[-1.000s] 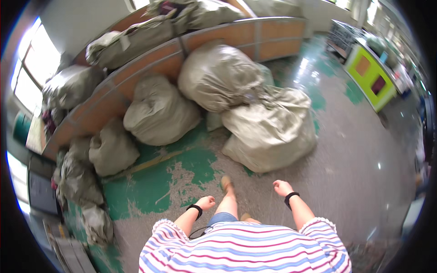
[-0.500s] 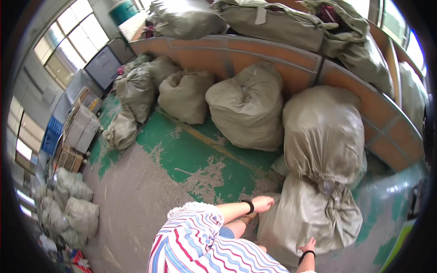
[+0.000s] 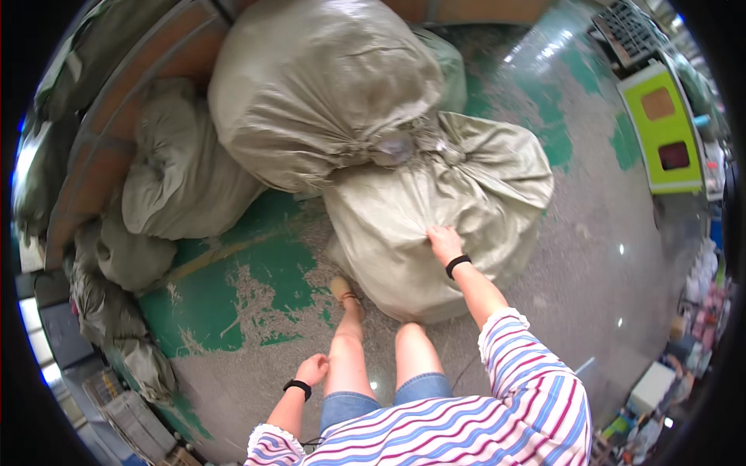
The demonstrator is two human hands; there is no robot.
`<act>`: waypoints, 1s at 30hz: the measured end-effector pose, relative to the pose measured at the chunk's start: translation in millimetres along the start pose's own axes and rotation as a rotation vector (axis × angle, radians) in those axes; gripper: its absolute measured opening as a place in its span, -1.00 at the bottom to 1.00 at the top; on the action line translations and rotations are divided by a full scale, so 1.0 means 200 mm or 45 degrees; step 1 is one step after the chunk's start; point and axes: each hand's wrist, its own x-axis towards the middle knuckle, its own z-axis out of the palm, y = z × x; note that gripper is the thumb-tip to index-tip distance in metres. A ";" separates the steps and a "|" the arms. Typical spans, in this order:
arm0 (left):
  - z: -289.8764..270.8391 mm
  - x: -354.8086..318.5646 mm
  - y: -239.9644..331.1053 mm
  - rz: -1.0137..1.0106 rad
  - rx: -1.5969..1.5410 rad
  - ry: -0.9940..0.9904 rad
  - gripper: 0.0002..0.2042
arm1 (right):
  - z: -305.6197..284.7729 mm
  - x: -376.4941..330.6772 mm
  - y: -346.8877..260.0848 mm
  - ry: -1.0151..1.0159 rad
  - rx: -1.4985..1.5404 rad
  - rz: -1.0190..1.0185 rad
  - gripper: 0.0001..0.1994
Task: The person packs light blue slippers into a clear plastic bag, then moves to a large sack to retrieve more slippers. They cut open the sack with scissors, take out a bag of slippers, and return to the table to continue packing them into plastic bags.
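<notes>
The near sack point(image 3: 435, 225) is a bulging, pale grey-green woven bag, creased all over, with its neck gathered into a tied knot at the top where it presses against a larger sack point(image 3: 318, 85) of the same fabric; it lies on the worn green-and-grey floor point(image 3: 233, 295) directly ahead of the person's knees. The right hand point(image 3: 444, 242) rests on its upper side, fingers curled and pinching a fold of fabric. The left hand point(image 3: 312, 369) hangs beside the left thigh, fingers loosely curled, holding nothing.

I see grey-green tied sack point(image 3: 435, 225) centre floor | bigger sack point(image 3: 318, 93) behind, touching | lime-green panel point(image 3: 664, 128) top right
</notes>
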 end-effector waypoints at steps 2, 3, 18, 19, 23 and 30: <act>-0.07 0.02 -0.03 0.034 -0.088 0.002 -0.71 | -0.15 -0.16 -0.12 0.203 0.269 0.059 -0.94; -0.04 -0.03 -0.08 0.039 -0.170 0.019 -0.72 | -0.26 -0.24 -0.23 0.082 0.368 0.036 -0.95; -1.13 0.12 -0.47 0.727 0.478 0.170 -0.60 | -0.67 -0.50 -1.37 -1.020 0.089 -0.288 -0.96; -1.19 0.17 -0.39 0.853 0.499 0.217 -0.58 | -0.66 -0.50 -1.36 -1.038 0.043 -0.312 -0.96; -1.33 0.38 0.24 1.216 0.586 0.215 -0.50 | -0.72 -0.48 -1.33 -1.054 -0.029 -0.392 -0.94; -0.82 1.00 1.41 1.561 0.905 0.313 -0.55 | -0.76 -0.73 -1.28 -0.870 0.162 -0.341 -0.85</act>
